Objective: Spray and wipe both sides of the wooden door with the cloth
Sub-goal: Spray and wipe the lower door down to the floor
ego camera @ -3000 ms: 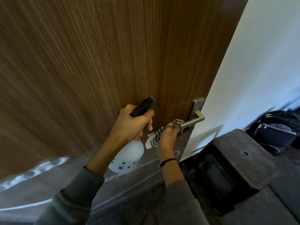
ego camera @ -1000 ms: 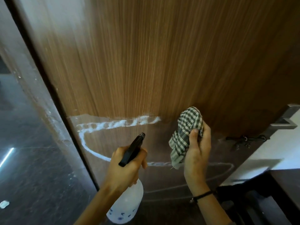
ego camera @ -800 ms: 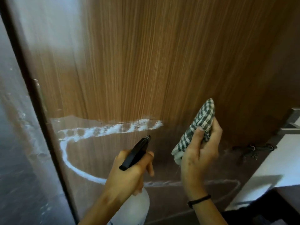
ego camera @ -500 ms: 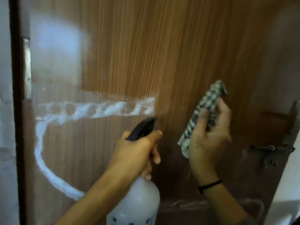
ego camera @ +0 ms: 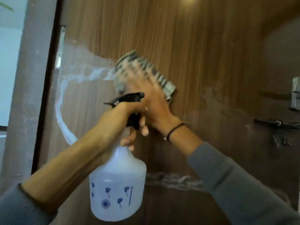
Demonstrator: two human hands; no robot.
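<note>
The cloth (ego camera: 142,73) is pressed flat to the door (ego camera: 203,46) by the right hand (ego camera: 154,103), high on the panel, at the right end of a white line of foam (ego camera: 90,76). The fingers are laid out over the checked fabric and seem straight and close together, though how far they are spread is hidden by blur. The bottle (ego camera: 116,184) is held upright just in front of the door by the left hand (ego camera: 123,117). Its fingers are curled round the neck under the black trigger head, and the nozzle is pointed towards the other hand. Whether the trigger is squeezed cannot be told.

Wiping this face is judged to be the step in hand. It is best done with the palm kept flat, so that the cloth is not bunched and pressure is shared across it. The foam should be followed left to the hinge (ego camera: 60,46) edge, then down its curved tail, in overlapped strokes run along the upright grain. A smear (ego camera: 170,179) lower down and a dull patch towards the handle (ego camera: 295,93) are not yet cleared. The hands are nearly touching, so the bottle is better lowered and drawn aside to leave the wiping arm room. Nothing is shown of the door's other face.
</note>
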